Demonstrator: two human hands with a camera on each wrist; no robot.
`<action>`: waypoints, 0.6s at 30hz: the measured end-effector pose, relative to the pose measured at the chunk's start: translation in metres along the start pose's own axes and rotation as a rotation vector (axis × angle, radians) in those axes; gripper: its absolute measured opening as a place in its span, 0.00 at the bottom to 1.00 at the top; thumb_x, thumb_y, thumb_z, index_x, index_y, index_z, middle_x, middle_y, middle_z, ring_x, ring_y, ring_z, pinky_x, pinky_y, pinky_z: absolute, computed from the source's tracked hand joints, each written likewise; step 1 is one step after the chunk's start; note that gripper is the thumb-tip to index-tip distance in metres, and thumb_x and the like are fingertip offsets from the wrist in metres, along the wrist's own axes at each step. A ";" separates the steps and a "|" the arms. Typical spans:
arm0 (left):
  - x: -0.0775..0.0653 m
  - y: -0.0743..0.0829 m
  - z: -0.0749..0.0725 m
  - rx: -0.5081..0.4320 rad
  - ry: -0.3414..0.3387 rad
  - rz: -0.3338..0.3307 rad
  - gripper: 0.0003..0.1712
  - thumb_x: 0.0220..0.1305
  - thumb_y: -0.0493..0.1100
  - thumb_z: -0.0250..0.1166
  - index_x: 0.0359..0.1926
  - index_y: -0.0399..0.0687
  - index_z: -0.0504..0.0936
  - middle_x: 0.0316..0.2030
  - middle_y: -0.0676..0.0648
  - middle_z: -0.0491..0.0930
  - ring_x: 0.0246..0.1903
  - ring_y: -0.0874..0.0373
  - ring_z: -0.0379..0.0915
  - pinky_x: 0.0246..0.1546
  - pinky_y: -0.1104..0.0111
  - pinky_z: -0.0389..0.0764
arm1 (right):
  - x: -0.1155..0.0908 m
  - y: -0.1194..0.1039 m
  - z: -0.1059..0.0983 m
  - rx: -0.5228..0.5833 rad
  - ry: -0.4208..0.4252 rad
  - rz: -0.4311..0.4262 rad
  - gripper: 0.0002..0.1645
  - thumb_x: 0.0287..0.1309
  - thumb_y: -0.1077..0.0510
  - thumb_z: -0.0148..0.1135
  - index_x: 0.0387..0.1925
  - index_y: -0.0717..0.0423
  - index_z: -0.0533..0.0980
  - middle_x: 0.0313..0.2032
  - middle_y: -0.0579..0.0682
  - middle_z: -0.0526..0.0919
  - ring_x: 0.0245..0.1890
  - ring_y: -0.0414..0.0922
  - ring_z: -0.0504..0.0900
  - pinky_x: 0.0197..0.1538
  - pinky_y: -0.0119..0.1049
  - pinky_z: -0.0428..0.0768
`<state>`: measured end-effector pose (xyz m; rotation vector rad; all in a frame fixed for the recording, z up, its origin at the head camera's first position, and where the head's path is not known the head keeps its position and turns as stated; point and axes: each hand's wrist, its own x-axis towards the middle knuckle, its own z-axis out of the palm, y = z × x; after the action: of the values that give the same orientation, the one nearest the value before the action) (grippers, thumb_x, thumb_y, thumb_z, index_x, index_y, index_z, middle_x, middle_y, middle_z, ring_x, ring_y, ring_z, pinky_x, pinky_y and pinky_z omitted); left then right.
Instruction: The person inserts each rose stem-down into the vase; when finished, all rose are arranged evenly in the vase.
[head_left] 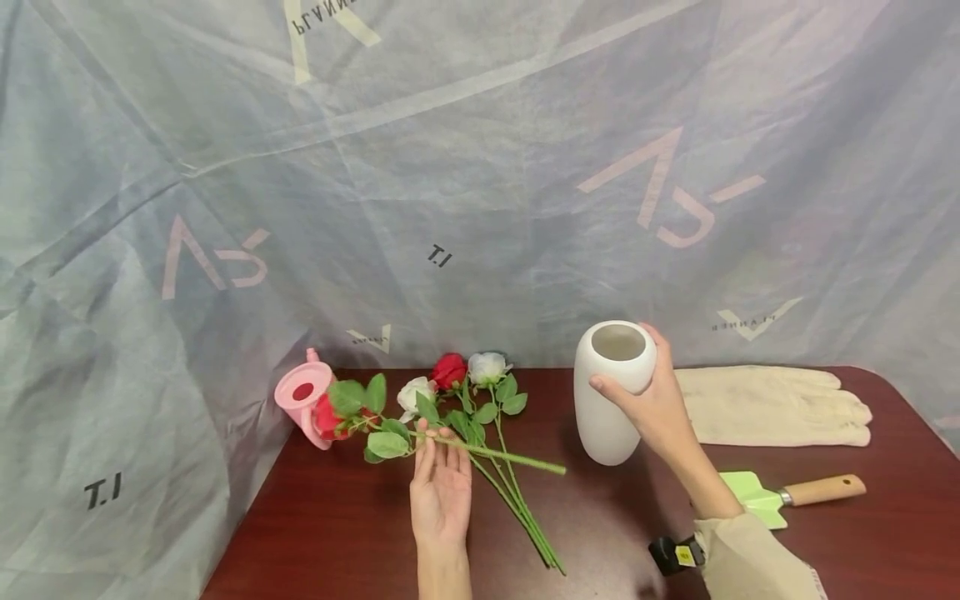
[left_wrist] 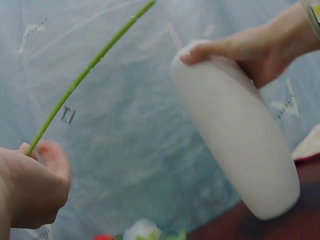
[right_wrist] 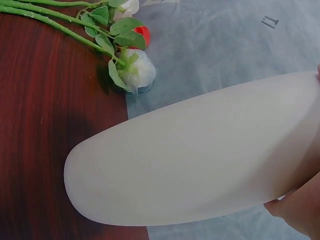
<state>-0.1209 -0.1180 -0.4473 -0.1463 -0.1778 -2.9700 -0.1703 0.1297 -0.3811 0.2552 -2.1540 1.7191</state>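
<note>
In the head view, my left hand is turned palm up and pinches the green stem of an artificial red rose. The flower end points left, and the bare stem end reaches toward the vase. The left wrist view shows that stem rising out of the left hand. A tall white vase is gripped near its mouth by my right hand, thumb at the front. Its opening faces up and no stem shows inside. Whether the vase's base touches the table cannot be told.
Two white roses and another red rose lie on the dark red table. A pink watering can stands at the left edge. Pale gloves and a green trowel with a wooden handle lie at right. Grey cloth hangs behind.
</note>
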 end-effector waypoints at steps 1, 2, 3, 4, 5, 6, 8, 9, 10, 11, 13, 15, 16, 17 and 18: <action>0.001 -0.001 0.004 -0.021 -0.002 0.003 0.16 0.74 0.36 0.40 0.47 0.46 0.75 0.36 0.48 0.76 0.44 0.54 0.73 0.53 0.66 0.69 | 0.000 0.000 0.000 0.001 -0.003 0.002 0.50 0.48 0.64 0.69 0.67 0.60 0.50 0.55 0.62 0.67 0.45 0.38 0.70 0.44 0.29 0.70; 0.002 -0.003 0.008 -0.039 -0.006 0.007 0.15 0.74 0.36 0.40 0.45 0.46 0.75 0.36 0.48 0.76 0.44 0.54 0.73 0.55 0.65 0.68 | 0.000 0.000 0.000 0.003 -0.006 0.006 0.50 0.48 0.64 0.69 0.67 0.60 0.49 0.55 0.62 0.67 0.45 0.39 0.70 0.45 0.29 0.70; 0.004 -0.004 0.012 -0.049 -0.014 0.014 0.15 0.73 0.36 0.40 0.43 0.46 0.75 0.36 0.47 0.76 0.44 0.53 0.73 0.57 0.63 0.67 | -0.001 0.000 0.000 0.003 -0.011 0.011 0.50 0.48 0.63 0.69 0.67 0.60 0.49 0.55 0.62 0.67 0.45 0.40 0.70 0.45 0.30 0.71; 0.005 -0.006 0.016 -0.049 -0.023 0.023 0.15 0.73 0.35 0.40 0.42 0.46 0.75 0.36 0.47 0.76 0.44 0.53 0.73 0.58 0.62 0.66 | -0.001 0.000 0.001 -0.001 -0.016 0.015 0.50 0.49 0.63 0.69 0.68 0.59 0.49 0.55 0.61 0.67 0.45 0.41 0.71 0.45 0.31 0.71; 0.007 -0.008 0.021 -0.052 -0.035 0.033 0.15 0.73 0.35 0.39 0.41 0.46 0.75 0.36 0.47 0.76 0.44 0.54 0.73 0.58 0.61 0.65 | -0.001 0.000 0.001 -0.005 -0.022 0.019 0.51 0.49 0.62 0.69 0.68 0.59 0.49 0.55 0.61 0.67 0.45 0.42 0.71 0.45 0.33 0.71; 0.008 -0.011 0.026 -0.053 -0.048 0.042 0.15 0.74 0.35 0.39 0.41 0.46 0.74 0.36 0.47 0.76 0.43 0.54 0.73 0.59 0.61 0.63 | -0.001 0.000 0.001 -0.015 -0.025 0.022 0.51 0.50 0.61 0.69 0.68 0.59 0.48 0.55 0.61 0.67 0.45 0.43 0.71 0.45 0.34 0.71; 0.013 -0.017 0.035 -0.028 -0.073 0.075 0.16 0.74 0.35 0.38 0.40 0.46 0.74 0.36 0.48 0.76 0.42 0.56 0.73 0.59 0.62 0.62 | -0.002 -0.001 0.001 -0.026 -0.034 0.029 0.51 0.50 0.60 0.69 0.68 0.59 0.48 0.55 0.61 0.67 0.46 0.45 0.71 0.45 0.37 0.71; 0.016 -0.021 0.040 -0.013 -0.084 0.097 0.16 0.74 0.34 0.38 0.40 0.47 0.74 0.35 0.49 0.76 0.41 0.56 0.73 0.59 0.62 0.62 | -0.003 -0.001 0.001 -0.032 -0.037 0.032 0.51 0.50 0.60 0.69 0.68 0.59 0.48 0.55 0.60 0.67 0.46 0.45 0.70 0.45 0.37 0.71; 0.018 -0.025 0.044 0.007 -0.091 0.122 0.16 0.74 0.34 0.38 0.40 0.47 0.73 0.35 0.50 0.75 0.42 0.57 0.72 0.58 0.62 0.63 | -0.004 -0.001 0.001 -0.038 -0.038 0.034 0.51 0.50 0.60 0.69 0.68 0.59 0.48 0.55 0.61 0.67 0.46 0.46 0.70 0.45 0.37 0.71; 0.022 -0.029 0.050 0.026 -0.093 0.150 0.15 0.74 0.34 0.38 0.40 0.47 0.73 0.35 0.50 0.75 0.42 0.57 0.72 0.57 0.62 0.64 | -0.005 0.000 0.001 -0.036 -0.039 0.035 0.50 0.50 0.60 0.68 0.68 0.60 0.48 0.55 0.61 0.67 0.46 0.46 0.70 0.45 0.37 0.71; 0.030 -0.037 0.060 0.071 -0.089 0.212 0.14 0.73 0.34 0.40 0.39 0.47 0.72 0.35 0.50 0.74 0.42 0.56 0.71 0.56 0.61 0.65 | -0.005 0.001 0.001 -0.034 -0.035 0.031 0.50 0.50 0.61 0.68 0.68 0.60 0.48 0.56 0.61 0.66 0.46 0.45 0.70 0.45 0.35 0.71; 0.040 -0.047 0.070 0.111 -0.076 0.263 0.12 0.72 0.33 0.43 0.39 0.47 0.72 0.35 0.49 0.73 0.41 0.55 0.71 0.56 0.58 0.66 | -0.002 0.011 0.000 -0.031 -0.021 0.019 0.52 0.49 0.60 0.69 0.68 0.58 0.48 0.56 0.59 0.66 0.46 0.44 0.70 0.45 0.33 0.71; 0.045 -0.051 0.075 0.133 -0.074 0.281 0.10 0.71 0.33 0.44 0.39 0.46 0.72 0.35 0.48 0.73 0.41 0.54 0.71 0.56 0.56 0.67 | 0.000 0.016 0.000 -0.028 -0.014 0.013 0.52 0.49 0.59 0.70 0.69 0.56 0.48 0.56 0.58 0.66 0.47 0.44 0.70 0.44 0.33 0.71; 0.050 -0.055 0.080 0.154 -0.077 0.294 0.09 0.71 0.33 0.45 0.40 0.46 0.72 0.34 0.48 0.72 0.40 0.54 0.71 0.55 0.55 0.67 | 0.002 0.022 0.000 -0.024 -0.007 0.004 0.52 0.49 0.59 0.70 0.69 0.55 0.48 0.57 0.57 0.66 0.47 0.43 0.70 0.45 0.33 0.71; 0.054 -0.060 0.085 0.174 -0.080 0.301 0.08 0.70 0.33 0.46 0.40 0.46 0.72 0.34 0.48 0.72 0.40 0.54 0.71 0.55 0.53 0.67 | 0.004 0.027 0.000 -0.023 0.000 -0.003 0.53 0.48 0.59 0.71 0.69 0.54 0.49 0.57 0.55 0.66 0.48 0.43 0.70 0.45 0.33 0.72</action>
<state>-0.1768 -0.0574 -0.3645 -0.2469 -0.3866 -2.6364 -0.1835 0.1368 -0.4034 0.2520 -2.1706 1.6915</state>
